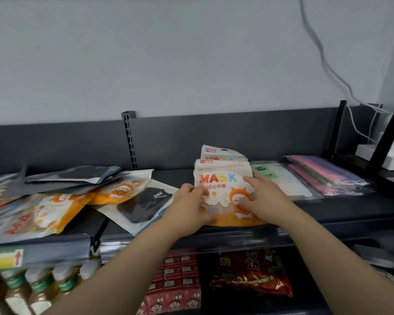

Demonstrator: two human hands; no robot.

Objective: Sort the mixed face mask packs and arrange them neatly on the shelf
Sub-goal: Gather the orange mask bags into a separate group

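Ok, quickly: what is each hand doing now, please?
Left hand: fingers curled on the left edge of the top MASK pack, holding it.
Right hand: open, fingers pressing on the same pack.

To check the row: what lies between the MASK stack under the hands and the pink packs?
Head view: a clear pack with a green FACE MASK label, between the MASK stack and the pink packs.
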